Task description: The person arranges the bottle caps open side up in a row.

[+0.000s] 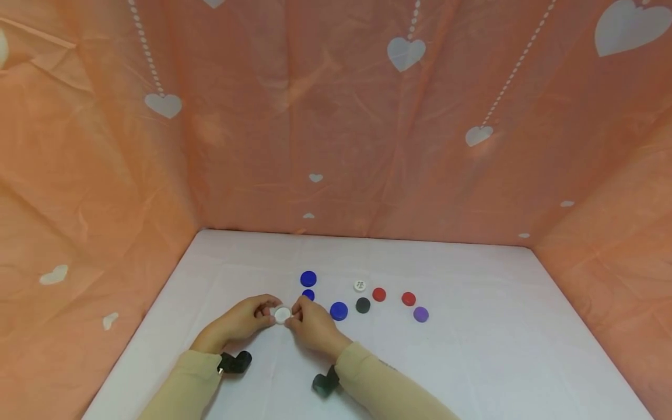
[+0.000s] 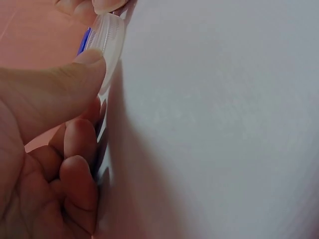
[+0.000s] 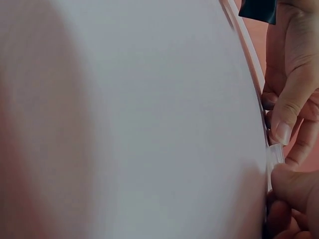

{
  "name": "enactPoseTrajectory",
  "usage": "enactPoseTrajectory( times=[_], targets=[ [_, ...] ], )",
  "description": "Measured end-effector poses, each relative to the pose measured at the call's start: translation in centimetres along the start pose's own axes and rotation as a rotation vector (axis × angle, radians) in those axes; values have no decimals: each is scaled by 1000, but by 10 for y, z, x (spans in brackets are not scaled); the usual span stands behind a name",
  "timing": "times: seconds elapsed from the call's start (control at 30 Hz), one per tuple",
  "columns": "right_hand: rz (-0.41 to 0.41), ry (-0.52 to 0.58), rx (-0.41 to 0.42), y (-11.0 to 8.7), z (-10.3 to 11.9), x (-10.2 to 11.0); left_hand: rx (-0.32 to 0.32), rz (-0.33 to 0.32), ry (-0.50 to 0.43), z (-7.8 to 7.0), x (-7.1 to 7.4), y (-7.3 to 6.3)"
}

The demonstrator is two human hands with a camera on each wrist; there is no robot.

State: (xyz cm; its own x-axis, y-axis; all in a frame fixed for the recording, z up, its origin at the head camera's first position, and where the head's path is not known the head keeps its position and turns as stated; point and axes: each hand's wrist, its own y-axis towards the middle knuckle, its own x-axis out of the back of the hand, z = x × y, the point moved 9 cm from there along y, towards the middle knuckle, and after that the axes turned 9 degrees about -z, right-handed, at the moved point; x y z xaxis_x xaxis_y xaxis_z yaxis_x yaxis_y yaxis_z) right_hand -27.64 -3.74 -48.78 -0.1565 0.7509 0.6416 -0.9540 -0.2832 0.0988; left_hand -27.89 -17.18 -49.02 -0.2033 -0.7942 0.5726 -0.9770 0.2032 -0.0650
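A white, ridged bottle cap [image 1: 282, 315] is held between my two hands, low over the white table, its round face up. My left hand [image 1: 238, 319] pinches the left edge; in the left wrist view the thumb [image 2: 82, 82] presses on the translucent cap [image 2: 113, 42] while the other fingers curl below. From the opposite side my right hand [image 1: 319, 328] pinches it by thumb and fingertips. In the right wrist view, only a sliver of the cap [image 3: 275, 155] shows between both thumbs.
Beyond the hands lie blue caps [image 1: 308, 279], one partly behind the right hand, and another blue cap [image 1: 338, 311]. Farther right are a white cap [image 1: 359, 286], a black cap [image 1: 363, 305], two red caps [image 1: 379, 294] and a purple cap [image 1: 421, 314]. Orange cloth [image 1: 341, 146] encloses the table.
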Motion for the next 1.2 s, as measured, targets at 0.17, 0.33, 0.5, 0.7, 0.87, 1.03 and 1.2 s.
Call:
enactPoseTrajectory(
  times=[0.17,0.33,0.5,0.7,0.87,1.03,1.2],
  targets=[
    [8,11,-30,-1,-3,-1,-29,-17,21,0,3,-1],
    [55,60,-68,-5,-12,8,-18,-41,-1,2,5,-2],
    [60,21,-21,-15,-19,31,61,-126,-65,3,9,0],
    [2,-74,30,-28,-26,63,-1,-254,34,-14,4,1],
    [-62,-154,42,-31,-37,85,-121,-294,119,-45,-10,2],
    [-153,-231,114,-30,-44,104,-187,-274,153,-66,-30,7],
    [-198,-272,171,-30,-45,111,-231,-265,249,-75,-47,13]
  ],
)
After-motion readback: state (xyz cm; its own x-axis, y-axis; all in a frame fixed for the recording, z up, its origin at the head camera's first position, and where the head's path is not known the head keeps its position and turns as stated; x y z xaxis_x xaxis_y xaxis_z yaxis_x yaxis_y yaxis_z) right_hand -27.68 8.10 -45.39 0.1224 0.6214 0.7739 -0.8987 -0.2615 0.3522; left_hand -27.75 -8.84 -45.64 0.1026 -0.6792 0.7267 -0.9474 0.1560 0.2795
